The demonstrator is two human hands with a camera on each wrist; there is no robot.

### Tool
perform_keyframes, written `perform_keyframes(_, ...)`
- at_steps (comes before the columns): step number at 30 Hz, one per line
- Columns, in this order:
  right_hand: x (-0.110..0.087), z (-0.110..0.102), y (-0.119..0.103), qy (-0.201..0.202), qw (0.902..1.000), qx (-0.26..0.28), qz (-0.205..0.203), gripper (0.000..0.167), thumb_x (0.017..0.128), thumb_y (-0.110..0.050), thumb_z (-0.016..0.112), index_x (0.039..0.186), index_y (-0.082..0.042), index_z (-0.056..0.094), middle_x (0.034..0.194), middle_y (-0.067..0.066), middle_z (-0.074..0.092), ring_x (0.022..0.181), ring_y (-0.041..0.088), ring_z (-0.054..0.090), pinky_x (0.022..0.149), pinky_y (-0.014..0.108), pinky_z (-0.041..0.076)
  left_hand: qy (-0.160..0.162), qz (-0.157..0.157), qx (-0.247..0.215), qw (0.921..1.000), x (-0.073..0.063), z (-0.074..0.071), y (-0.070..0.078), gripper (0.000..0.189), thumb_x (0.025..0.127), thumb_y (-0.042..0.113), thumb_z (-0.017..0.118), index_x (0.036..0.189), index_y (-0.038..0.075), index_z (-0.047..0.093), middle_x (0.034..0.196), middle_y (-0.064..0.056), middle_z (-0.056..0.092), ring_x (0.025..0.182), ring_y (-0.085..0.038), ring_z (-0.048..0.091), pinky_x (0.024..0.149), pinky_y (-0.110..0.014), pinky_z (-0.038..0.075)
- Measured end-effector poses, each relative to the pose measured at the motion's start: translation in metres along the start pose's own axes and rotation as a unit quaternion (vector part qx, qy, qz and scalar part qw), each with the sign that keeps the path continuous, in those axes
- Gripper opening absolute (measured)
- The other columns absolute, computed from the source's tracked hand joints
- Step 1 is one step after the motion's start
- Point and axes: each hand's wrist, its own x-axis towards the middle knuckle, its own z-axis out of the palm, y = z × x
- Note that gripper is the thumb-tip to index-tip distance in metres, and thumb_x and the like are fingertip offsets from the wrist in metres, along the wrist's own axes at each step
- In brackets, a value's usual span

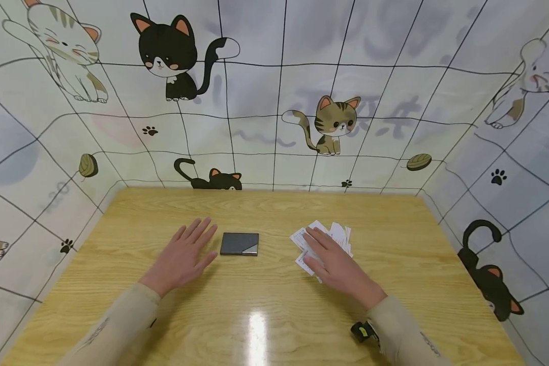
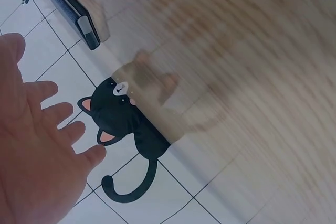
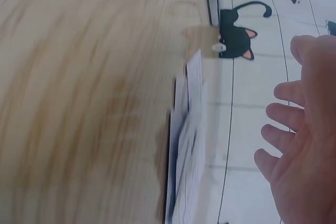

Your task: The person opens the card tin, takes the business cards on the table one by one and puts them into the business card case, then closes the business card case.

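A flat dark grey case (image 1: 239, 244) with a silver corner, like a card holder, lies on the wooden table. My left hand (image 1: 180, 256) is just left of it, fingers straight, holding nothing. The left wrist view shows that hand (image 2: 39, 145) raised above the tabletop, apart from the case (image 2: 71, 11). On the right lies a loose, fanned pile of white printed cards or paper slips (image 1: 317, 229). My right hand (image 1: 336, 264) hovers over the pile with fingers extended; the right wrist view shows a gap between the hand (image 3: 302, 129) and the slips (image 3: 189, 145). Part of the pile is hidden under it.
The light wooden table (image 1: 274, 295) ends at a cloth backdrop (image 1: 256, 132) with cartoon cats and grid lines, which stands behind and at both sides. A black strap device (image 1: 363, 331) sits at my right wrist. Light glares off the table's front.
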Motion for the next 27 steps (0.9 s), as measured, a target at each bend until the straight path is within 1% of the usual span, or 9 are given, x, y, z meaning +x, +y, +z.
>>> perform_keyframes(6,0.016,0.014,-0.015,-0.023,0.9988,0.041,0.009,0.060,0.108,-0.034,0.055,0.157,-0.001,0.041,0.163,0.017,0.037,0.151,0.036,0.035,0.118,0.055,0.035,-0.013,0.014,-0.009,0.9998,0.009,0.004,0.003,0.067,0.107,0.042,0.055,0.158,0.002,0.039,0.163,-0.020,0.037,0.150,-0.042,0.035,0.117,-0.059,0.034)
perform_keyframes(12,0.031,0.027,-0.025,-0.053,0.9956,0.074,0.022,0.060,0.109,-0.036,0.054,0.155,0.001,0.043,0.158,0.020,0.044,0.147,0.038,0.041,0.117,0.053,0.037,-0.034,0.018,-0.005,0.9992,0.015,0.008,0.006,0.068,0.104,0.041,0.060,0.155,-0.001,0.043,0.159,-0.020,0.044,0.145,-0.041,0.043,0.112,-0.059,0.041)
perform_keyframes(14,0.036,0.031,-0.026,-0.060,0.9950,0.075,0.026,0.059,0.109,-0.037,0.053,0.154,0.000,0.045,0.156,0.020,0.047,0.146,0.038,0.043,0.117,0.053,0.037,-0.042,0.021,-0.004,0.9989,0.017,0.008,0.007,0.067,0.103,0.040,0.062,0.154,-0.001,0.045,0.157,-0.020,0.045,0.144,-0.040,0.045,0.110,-0.059,0.042)
perform_keyframes(20,0.054,0.040,-0.033,-0.069,0.9945,0.073,0.028,0.050,0.108,-0.030,0.055,0.147,0.001,0.052,0.149,0.021,0.054,0.141,0.040,0.047,0.117,0.053,0.037,-0.061,0.026,0.000,0.9978,0.026,0.010,0.008,0.066,0.101,0.035,0.067,0.152,-0.002,0.046,0.156,-0.019,0.048,0.142,-0.039,0.047,0.110,-0.057,0.043)
perform_keyframes(25,0.070,0.050,-0.036,-0.067,0.9943,0.077,0.032,0.048,0.106,-0.026,0.060,0.144,0.003,0.056,0.143,0.022,0.056,0.137,0.040,0.050,0.115,0.053,0.039,-0.068,0.034,0.004,0.9971,0.034,0.013,0.008,0.064,0.099,0.031,0.071,0.151,-0.002,0.049,0.155,-0.018,0.049,0.140,-0.038,0.049,0.109,-0.057,0.044)
perform_keyframes(27,0.076,0.055,-0.036,-0.061,0.9947,0.078,0.028,0.047,0.105,-0.025,0.061,0.142,0.004,0.057,0.139,0.022,0.058,0.133,0.039,0.052,0.112,0.053,0.042,-0.068,0.037,0.005,0.9970,0.036,0.015,0.008,0.064,0.098,0.029,0.072,0.150,-0.001,0.050,0.154,-0.018,0.050,0.140,-0.038,0.050,0.108,-0.057,0.045)
